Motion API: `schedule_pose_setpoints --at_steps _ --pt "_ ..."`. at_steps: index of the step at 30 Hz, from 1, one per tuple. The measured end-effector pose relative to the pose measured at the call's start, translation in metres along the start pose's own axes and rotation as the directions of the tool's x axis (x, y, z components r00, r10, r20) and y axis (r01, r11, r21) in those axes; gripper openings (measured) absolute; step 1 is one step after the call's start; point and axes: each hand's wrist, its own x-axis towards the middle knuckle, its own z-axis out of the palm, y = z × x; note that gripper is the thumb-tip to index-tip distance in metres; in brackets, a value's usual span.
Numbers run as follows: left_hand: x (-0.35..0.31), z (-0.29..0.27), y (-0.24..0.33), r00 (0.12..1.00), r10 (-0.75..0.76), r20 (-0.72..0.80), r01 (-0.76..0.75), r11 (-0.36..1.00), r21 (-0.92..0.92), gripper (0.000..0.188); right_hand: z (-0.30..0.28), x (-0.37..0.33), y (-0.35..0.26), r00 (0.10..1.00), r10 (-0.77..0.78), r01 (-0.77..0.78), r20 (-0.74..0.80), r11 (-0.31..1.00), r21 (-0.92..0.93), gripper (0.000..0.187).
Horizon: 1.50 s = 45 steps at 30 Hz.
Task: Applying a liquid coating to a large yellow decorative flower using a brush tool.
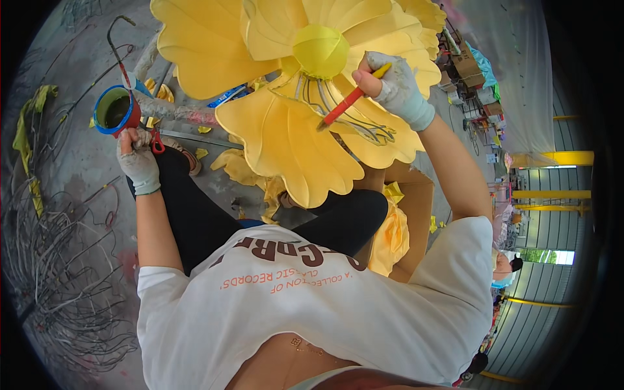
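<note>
yellow petals (286, 130) crowding front, wire tangle (58, 260) left, bare floor (78, 162) between

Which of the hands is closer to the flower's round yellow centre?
Right. The right hand, holding a brush, is just beside the centre. The left hand is far to its left, gripping a cup.

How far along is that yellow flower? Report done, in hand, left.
Done: most petals of the yellow flower are covered in fabric. In hand: the right hand works a red brush along the wire ribs showing on one petal; the left hand holds a cup of dark liquid. Left: those ribs look uncovered.
</note>
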Motion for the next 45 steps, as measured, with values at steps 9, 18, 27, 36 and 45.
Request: schedule_pose_setpoints --at_steps 9,18,27,36,45 --pt "-0.001 -0.001 0.004 1.000 0.011 -0.019 -0.012 0.999 -0.032 0.025 0.024 0.055 0.021 0.983 -0.088 0.085 -0.159 0.996 -0.021 0.023" --pt "0.000 0.004 0.003 1.000 0.015 0.004 -0.015 0.997 -0.074 0.025 0.049 0.083 0.028 0.968 0.245 -0.212 -0.062 0.921 0.327 0.025" --pt "0.002 0.012 0.002 0.999 0.002 -0.036 -0.004 0.998 -0.068 0.025 0.065 0.131 0.115 0.950 0.312 -0.309 -0.013 0.936 -0.170 0.025" --pt "0.002 0.026 0.004 1.000 0.020 0.020 -0.020 1.000 0.015 0.027 0.043 0.109 0.112 0.928 0.367 -0.373 0.069 0.912 0.171 0.024" --pt "-0.008 0.016 0.004 0.991 0.098 0.091 -0.103 0.993 0.056 0.030 0.018 0.030 -0.086 0.734 -0.547 0.529 -0.403 0.832 -0.166 0.019"
